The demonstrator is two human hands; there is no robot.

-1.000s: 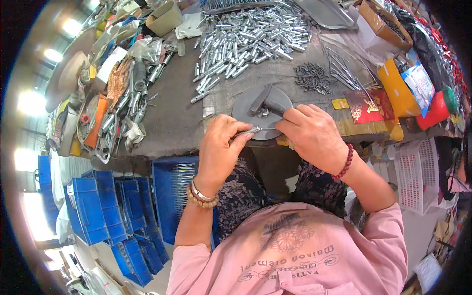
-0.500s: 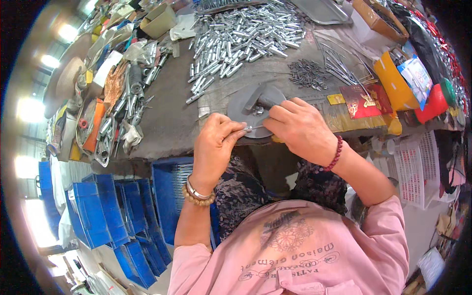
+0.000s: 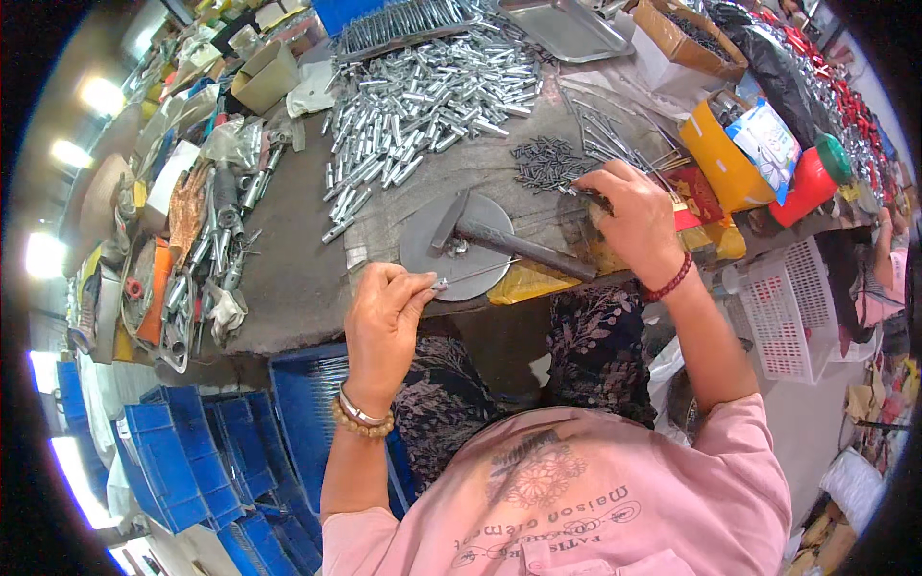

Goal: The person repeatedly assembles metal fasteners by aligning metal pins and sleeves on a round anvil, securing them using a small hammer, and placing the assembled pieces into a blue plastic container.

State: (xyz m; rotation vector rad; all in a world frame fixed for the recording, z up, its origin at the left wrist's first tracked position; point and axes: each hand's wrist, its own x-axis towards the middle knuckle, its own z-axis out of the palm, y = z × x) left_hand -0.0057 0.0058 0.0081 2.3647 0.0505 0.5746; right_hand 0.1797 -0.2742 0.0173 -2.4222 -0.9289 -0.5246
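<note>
My left hand point(image 3: 379, 322) pinches a small silvery metal piece at the near left rim of a round grey metal plate point(image 3: 415, 245). A thin metal rod point(image 3: 488, 269) runs rightward from those fingertips over the plate. On the plate rests a hammer point(image 3: 528, 249), its head near the middle and its dark handle pointing right past the rim. My right hand point(image 3: 634, 221) is at the near right edge of a pile of small dark pins point(image 3: 549, 163). Its fingers are curled together, and whatever is between them is hidden.
A heap of silvery metal tubes point(image 3: 423, 106) covers the far middle. Behind it are a filled tray point(image 3: 403, 34) and a bare metal tray point(image 3: 567, 29). Thin rods point(image 3: 615, 134) and a yellow container point(image 3: 735, 158) lie right. Tools point(image 3: 226, 216) crowd the left; blue bins point(image 3: 182, 451) stand below.
My right hand has left the plate and moved right to the dark pins. My left hand still pinches the metal piece. The hammer shows more fully, and the whole view has shifted.
</note>
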